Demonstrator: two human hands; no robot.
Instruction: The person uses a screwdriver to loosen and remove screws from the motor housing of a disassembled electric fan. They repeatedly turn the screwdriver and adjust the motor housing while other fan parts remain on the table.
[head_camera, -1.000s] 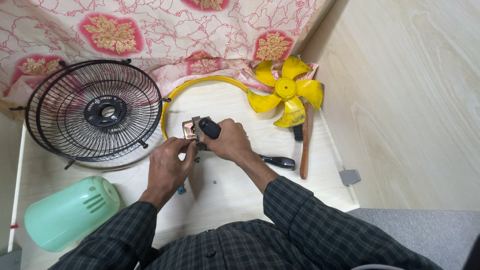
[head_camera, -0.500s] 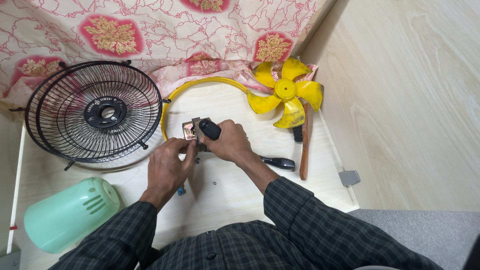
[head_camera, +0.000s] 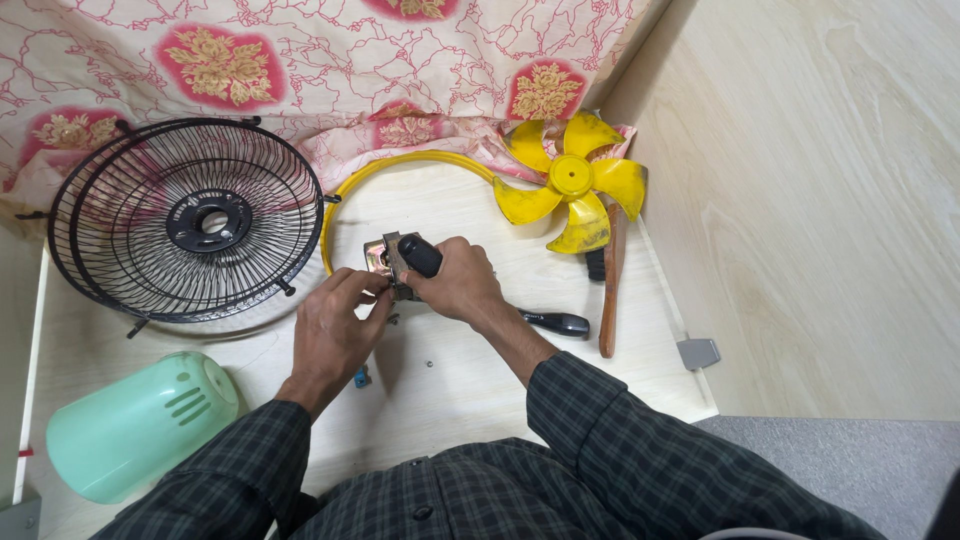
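A small metal fan motor (head_camera: 382, 258) sits in the middle of the pale wooden table (head_camera: 470, 390). My right hand (head_camera: 457, 282) is closed around a black-handled tool (head_camera: 420, 256) set against the motor. My left hand (head_camera: 336, 328) pinches at the motor's lower left side with its fingertips; what it pinches is hidden. A tiny screw (head_camera: 429, 364) lies on the table just below my hands.
Two stacked black wire fan guards (head_camera: 190, 220) lie at the left, a mint green plastic cover (head_camera: 140, 425) at the lower left. A yellow ring (head_camera: 400, 170), a yellow fan blade (head_camera: 572, 182), a black-handled screwdriver (head_camera: 552, 322) and a wooden brush (head_camera: 610, 280) lie to the right. Floral cloth (head_camera: 320, 60) hangs behind.
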